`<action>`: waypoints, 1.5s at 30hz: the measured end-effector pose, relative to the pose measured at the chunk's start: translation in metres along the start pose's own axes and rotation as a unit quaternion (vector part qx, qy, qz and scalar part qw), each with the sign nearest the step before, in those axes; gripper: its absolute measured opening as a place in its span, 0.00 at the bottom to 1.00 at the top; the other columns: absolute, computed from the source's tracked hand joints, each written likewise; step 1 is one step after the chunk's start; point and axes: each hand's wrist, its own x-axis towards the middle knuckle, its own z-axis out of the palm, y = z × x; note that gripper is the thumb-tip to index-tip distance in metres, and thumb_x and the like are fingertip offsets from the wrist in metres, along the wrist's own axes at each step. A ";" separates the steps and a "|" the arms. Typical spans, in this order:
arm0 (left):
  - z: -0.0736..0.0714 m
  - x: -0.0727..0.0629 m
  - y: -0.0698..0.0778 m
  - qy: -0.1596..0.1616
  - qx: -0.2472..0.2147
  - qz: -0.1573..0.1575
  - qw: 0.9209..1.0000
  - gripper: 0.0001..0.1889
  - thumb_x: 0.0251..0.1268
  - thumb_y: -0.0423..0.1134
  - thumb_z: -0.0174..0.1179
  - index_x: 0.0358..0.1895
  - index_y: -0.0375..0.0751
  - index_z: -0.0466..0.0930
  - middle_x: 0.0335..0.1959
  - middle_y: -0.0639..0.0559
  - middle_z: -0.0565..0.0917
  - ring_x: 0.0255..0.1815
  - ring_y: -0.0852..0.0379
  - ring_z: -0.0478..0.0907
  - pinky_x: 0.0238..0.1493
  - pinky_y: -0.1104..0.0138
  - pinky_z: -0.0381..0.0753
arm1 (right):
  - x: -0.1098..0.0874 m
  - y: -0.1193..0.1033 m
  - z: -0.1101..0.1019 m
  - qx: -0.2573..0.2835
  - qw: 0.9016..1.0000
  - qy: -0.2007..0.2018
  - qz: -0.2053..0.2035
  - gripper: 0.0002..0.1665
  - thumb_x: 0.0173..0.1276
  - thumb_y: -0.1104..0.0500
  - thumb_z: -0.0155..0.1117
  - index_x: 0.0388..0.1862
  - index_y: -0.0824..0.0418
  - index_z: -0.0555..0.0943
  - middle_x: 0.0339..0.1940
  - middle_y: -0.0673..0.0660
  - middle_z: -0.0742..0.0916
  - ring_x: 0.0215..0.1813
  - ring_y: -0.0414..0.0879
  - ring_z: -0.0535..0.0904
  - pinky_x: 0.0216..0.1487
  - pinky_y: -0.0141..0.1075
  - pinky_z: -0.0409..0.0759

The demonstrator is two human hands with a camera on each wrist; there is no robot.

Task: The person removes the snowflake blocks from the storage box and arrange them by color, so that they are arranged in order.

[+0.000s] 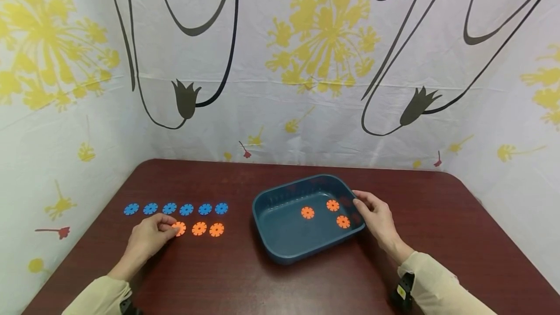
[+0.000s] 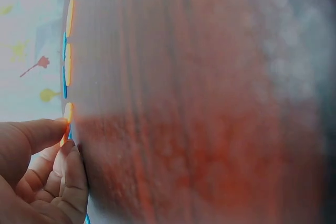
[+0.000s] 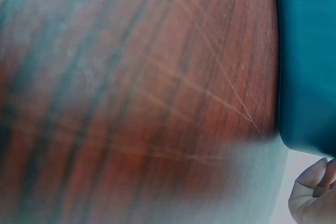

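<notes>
From the head view, a dark red-brown counter (image 1: 280, 281) is seen in front of a white cloth wall with yellow flowers (image 1: 325, 33). The left hand (image 1: 148, 237) is laid on the counter, and an orange disc (image 1: 179, 228) with little teeth is pinched between its thumb and fingers (image 1: 168, 221). Two more orange discs (image 1: 207, 229) are lined up just beside it to the right. A row of six blue discs (image 1: 177, 208) is set just behind them. A dark blue tray (image 1: 280, 249) is placed near the middle of the counter, and three orange discs (image 1: 328, 212) are seen lying inside it. The right hand (image 1: 378, 220) is set against the right end of the tray, with its fingers curled over the rim. From the left wrist view, the picture is blurry, but the pinched orange disc (image 2: 66, 124) is seen edge-on between the thumb and the bent fingers (image 2: 65, 174), with the other discs lined up past it on the counter. From the right wrist view, mostly blurry counter wood is shown, the tray wall (image 3: 310, 61) is seen at the right edge, and curled fingers (image 3: 312, 195) are found in the bottom corner just under it.
</notes>
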 end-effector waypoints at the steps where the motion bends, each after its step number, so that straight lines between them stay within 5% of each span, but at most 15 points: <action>1: 0.000 0.000 0.001 0.001 0.000 0.003 1.000 0.14 0.58 0.41 0.64 0.41 0.34 0.80 0.28 0.50 0.84 0.28 0.56 0.78 0.31 0.60 0.75 | 0.000 0.000 0.000 0.000 1.000 0.000 0.000 0.22 0.71 0.51 0.55 0.60 0.58 0.75 0.36 0.63 0.80 0.33 0.48 0.74 0.28 0.30 0.72; 9: 0.001 0.004 0.004 -0.001 0.027 0.035 0.999 0.11 0.59 0.41 0.64 0.37 0.36 0.80 0.28 0.50 0.84 0.30 0.53 0.79 0.37 0.52 0.77 | -0.001 0.001 -0.002 -0.003 1.000 0.003 0.006 0.22 0.72 0.51 0.54 0.60 0.58 0.75 0.36 0.64 0.80 0.33 0.48 0.73 0.28 0.31 0.71; 14: 0.000 0.003 0.015 -0.001 0.012 0.033 0.999 0.13 0.60 0.43 0.63 0.41 0.36 0.79 0.30 0.50 0.82 0.30 0.56 0.76 0.32 0.60 0.75 | -0.001 0.000 -0.001 -0.005 1.000 -0.004 0.010 0.22 0.72 0.51 0.54 0.60 0.58 0.75 0.37 0.64 0.80 0.33 0.48 0.73 0.29 0.31 0.71; 19: 0.006 0.001 0.055 0.013 -0.051 0.094 0.994 0.13 0.61 0.41 0.62 0.44 0.36 0.79 0.35 0.46 0.83 0.29 0.56 0.77 0.27 0.67 0.75 | 0.000 -0.002 -0.001 -0.004 1.000 -0.004 0.005 0.21 0.72 0.51 0.54 0.60 0.58 0.75 0.35 0.64 0.80 0.32 0.49 0.73 0.28 0.31 0.70; 28: 0.050 -0.004 0.141 -0.093 -0.230 0.114 0.962 0.10 0.59 0.36 0.65 0.43 0.38 0.80 0.34 0.48 0.83 0.31 0.53 0.82 0.34 0.61 0.83 | -0.001 -0.001 0.000 0.000 1.000 0.001 0.004 0.21 0.72 0.52 0.55 0.59 0.58 0.76 0.34 0.65 0.80 0.32 0.51 0.73 0.27 0.31 0.70; 37: 0.090 0.002 0.199 -0.135 -0.194 0.177 0.955 0.11 0.58 0.39 0.66 0.43 0.40 0.81 0.36 0.49 0.84 0.37 0.57 0.80 0.34 0.67 0.80 | -0.001 0.000 0.000 0.000 1.000 0.003 0.004 0.20 0.71 0.52 0.55 0.59 0.58 0.76 0.35 0.65 0.81 0.32 0.50 0.75 0.28 0.31 0.71; 45: 0.120 0.016 0.220 -0.161 -0.154 0.163 0.961 0.14 0.57 0.40 0.66 0.45 0.40 0.81 0.37 0.50 0.84 0.39 0.56 0.80 0.36 0.67 0.80 | -0.001 -0.001 0.000 0.002 1.000 0.003 0.002 0.20 0.71 0.52 0.55 0.59 0.58 0.76 0.35 0.65 0.81 0.33 0.51 0.75 0.29 0.31 0.72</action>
